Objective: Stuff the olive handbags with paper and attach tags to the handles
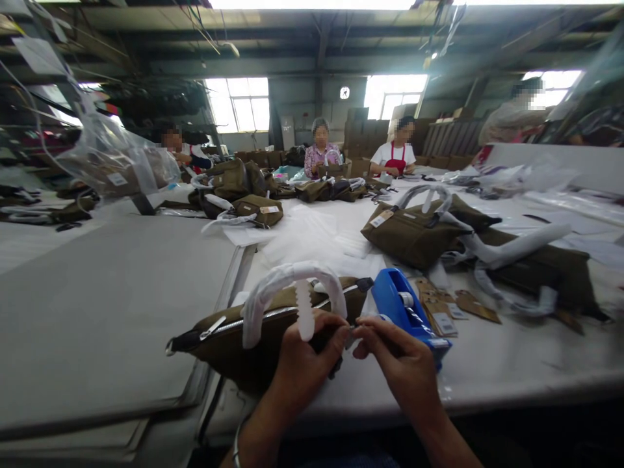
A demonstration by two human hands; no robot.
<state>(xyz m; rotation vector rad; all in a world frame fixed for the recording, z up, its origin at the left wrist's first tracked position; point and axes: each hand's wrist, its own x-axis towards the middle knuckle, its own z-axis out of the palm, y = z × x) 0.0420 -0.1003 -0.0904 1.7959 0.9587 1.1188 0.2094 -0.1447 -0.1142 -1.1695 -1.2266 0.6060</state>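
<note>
Two hands (348,364) pinch above the white table (507,364); windows (237,105) behind

No wording, brand or number is reading clearly from here: the pale printed tag (381,218) hanging on the dark olive bag (424,240) at the right, and the smaller tag (268,209) lying against a bag (256,212) further left, are both showing only blurred print. The white patches on the brown cards (444,324) and the label (440,342) on the blue tape dispenser (397,296) are staying illegible too, and the dark mark on the white wall fixture (345,93) is blurring.
</note>
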